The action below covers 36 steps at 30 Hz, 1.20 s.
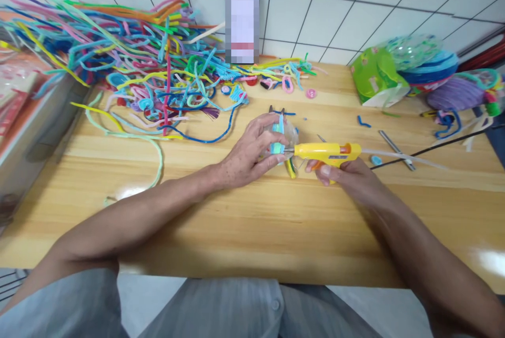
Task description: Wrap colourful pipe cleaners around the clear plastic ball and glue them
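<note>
My right hand (pixel 339 172) is closed around the handle of a yellow hot glue gun (pixel 321 152), a clear glue stick (pixel 394 156) trailing from its back end. The gun's metal nozzle points left and meets a small light-blue and green fuzzy piece (pixel 278 147), apparently of pipe cleaner. My left hand (pixel 256 151) grips that piece between thumb and fingers. Behind it shows something clear and rounded, partly covered by my fingers. Just below the nozzle lies a yellow and dark-green pipe cleaner bit (pixel 291 168).
A tangled heap of coloured pipe cleaners (pixel 150 64) covers the back left. A phone (pixel 242 22) leans on the tiled wall. At right are a green packet (pixel 376 77), purple yarn (pixel 453 93), a silver pen-like tool (pixel 396 149) and a long black rod (pixel 437 146).
</note>
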Tool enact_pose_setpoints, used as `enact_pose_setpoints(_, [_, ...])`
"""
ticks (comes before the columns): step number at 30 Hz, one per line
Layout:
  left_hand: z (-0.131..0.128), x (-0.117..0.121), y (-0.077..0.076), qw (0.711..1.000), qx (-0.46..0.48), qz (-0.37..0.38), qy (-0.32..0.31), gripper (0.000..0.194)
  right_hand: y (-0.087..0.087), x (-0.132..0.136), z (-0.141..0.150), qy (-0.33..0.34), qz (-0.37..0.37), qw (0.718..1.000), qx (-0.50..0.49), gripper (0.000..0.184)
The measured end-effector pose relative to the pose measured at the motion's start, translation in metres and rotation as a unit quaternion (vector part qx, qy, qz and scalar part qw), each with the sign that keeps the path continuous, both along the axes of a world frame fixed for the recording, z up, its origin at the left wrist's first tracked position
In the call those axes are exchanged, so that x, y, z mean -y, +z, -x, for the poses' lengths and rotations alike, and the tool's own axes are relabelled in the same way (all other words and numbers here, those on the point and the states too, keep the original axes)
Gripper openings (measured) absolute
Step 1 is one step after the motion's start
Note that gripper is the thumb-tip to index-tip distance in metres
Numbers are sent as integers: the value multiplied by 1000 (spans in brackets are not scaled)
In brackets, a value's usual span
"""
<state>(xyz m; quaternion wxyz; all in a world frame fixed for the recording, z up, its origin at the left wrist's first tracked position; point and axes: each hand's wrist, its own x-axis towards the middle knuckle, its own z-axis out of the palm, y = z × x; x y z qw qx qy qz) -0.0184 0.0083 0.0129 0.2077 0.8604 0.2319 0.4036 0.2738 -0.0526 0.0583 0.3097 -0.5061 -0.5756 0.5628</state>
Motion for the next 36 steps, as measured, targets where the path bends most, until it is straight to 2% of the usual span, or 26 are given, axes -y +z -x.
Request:
enact_pose_setpoints(5, [-1,2,2,1000,13,11,1,30,2,0,2,-3,4,1000,0,52])
enact_pose_setpoints(11, [1,2,9,1000,1,21,-2,28,-2,0,0,-1,1,1000,-3,48])
enact_pose_setpoints(18, [5,-3,16,998,-12,47,-42,28,-3,0,0,8,-4,1000,-5,45])
enact_pose_setpoints(23, [6,-4,19,997,-15,54,-48,27,-4,1,0,12,0,1000,-18,41])
enact_pose_setpoints(36, [6,-6,18,998,-3,49,-48,30,1,2,4,-14,-3,1000,-16,47])
